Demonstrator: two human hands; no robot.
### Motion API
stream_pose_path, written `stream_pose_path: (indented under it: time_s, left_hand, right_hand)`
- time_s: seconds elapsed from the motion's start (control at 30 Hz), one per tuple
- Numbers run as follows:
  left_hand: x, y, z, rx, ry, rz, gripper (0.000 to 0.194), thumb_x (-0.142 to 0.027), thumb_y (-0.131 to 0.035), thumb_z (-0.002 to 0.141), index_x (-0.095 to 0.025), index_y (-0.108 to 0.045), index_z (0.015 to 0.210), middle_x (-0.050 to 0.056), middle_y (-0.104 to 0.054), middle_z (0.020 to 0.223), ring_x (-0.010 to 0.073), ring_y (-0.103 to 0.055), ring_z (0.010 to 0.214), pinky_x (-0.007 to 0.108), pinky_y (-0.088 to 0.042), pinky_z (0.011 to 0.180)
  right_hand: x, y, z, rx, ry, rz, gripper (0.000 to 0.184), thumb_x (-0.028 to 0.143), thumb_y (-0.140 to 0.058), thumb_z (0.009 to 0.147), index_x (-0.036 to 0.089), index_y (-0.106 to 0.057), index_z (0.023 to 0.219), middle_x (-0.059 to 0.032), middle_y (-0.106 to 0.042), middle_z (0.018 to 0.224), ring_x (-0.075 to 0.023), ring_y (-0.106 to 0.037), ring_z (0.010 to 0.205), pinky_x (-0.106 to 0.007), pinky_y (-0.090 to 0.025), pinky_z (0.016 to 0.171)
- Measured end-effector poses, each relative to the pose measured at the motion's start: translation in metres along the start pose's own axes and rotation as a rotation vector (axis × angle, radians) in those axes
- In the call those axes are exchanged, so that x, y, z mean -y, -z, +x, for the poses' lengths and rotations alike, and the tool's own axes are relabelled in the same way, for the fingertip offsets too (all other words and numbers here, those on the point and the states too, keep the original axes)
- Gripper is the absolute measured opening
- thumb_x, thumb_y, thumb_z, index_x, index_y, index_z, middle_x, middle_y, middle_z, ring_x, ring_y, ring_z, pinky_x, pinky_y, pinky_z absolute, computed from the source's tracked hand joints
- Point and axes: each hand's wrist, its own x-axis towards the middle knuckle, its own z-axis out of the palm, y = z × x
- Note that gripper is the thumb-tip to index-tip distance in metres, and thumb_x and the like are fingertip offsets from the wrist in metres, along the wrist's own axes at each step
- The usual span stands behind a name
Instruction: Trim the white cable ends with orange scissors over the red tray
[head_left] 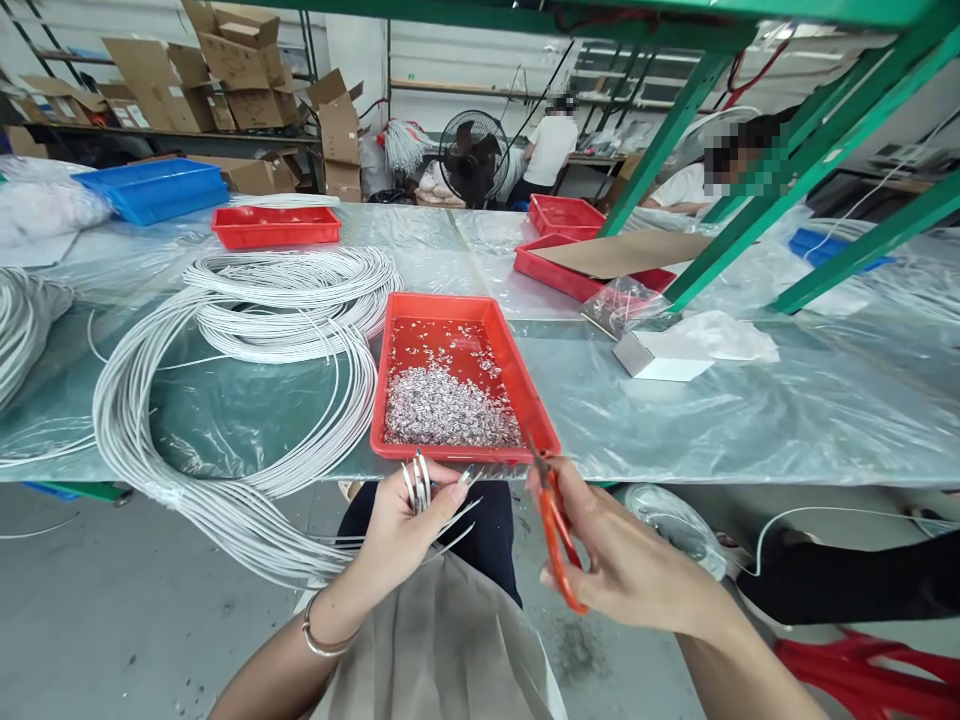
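Observation:
Several white cable ends run between the fingers of my left hand, which is closed on them, with thumb and forefinger pinched together. The cables lead back to a large white cable coil on the table's left side. In my right hand is a pair of scissors with orange handles; their blades point up toward the tray's near right corner. Just beyond both hands stands a red tray holding a heap of small shiny metal pieces.
Further coils lie behind the first. A red tray and a blue bin stand farther back. On the right are a small white box, a cardboard-topped red tray and green frame posts. Two people are beyond the table.

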Motion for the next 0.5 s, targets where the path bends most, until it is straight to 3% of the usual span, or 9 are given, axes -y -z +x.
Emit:
stream_pose_path:
  time_s: [0.1,0.23,0.5]
  left_hand:
    - [-0.003,-0.002,-0.004,0.020,-0.018,0.047,0.025,-0.039,-0.062,0.079,-0.015,-0.064,0.080,-0.007,-0.038,0.047,0.0041,-0.026,0.041,0.019,-0.021,0.040]
    - [-0.007,-0.002,-0.007,0.029,-0.061,0.111,0.021,-0.036,-0.061,0.080,-0.015,-0.064,0.080,-0.004,-0.045,0.054,0.0050,-0.031,0.045,0.019,-0.025,0.042]
    - [-0.009,0.001,-0.005,0.043,-0.131,0.179,0.019,-0.033,-0.063,0.079,-0.015,-0.068,0.079,0.001,-0.057,0.063,0.0101,-0.046,0.055,0.021,-0.038,0.051]
  right_hand:
    - [0.014,0.001,-0.003,0.104,-0.067,-0.145,0.030,0.024,-0.057,0.071,0.023,-0.038,0.094,0.0062,-0.048,0.060,-0.0149,-0.041,0.048,-0.025,-0.035,0.049]
    - [0.020,0.002,0.000,0.145,-0.086,-0.183,0.026,0.027,-0.057,0.073,0.023,-0.040,0.093,0.0063,-0.049,0.059,-0.0151,-0.043,0.048,-0.026,-0.034,0.052]
    - [0.013,0.009,0.000,0.203,0.020,-0.158,0.004,0.022,-0.038,0.091,0.023,-0.042,0.093,0.0007,-0.055,0.068,-0.0165,-0.048,0.054,-0.027,-0.035,0.052]
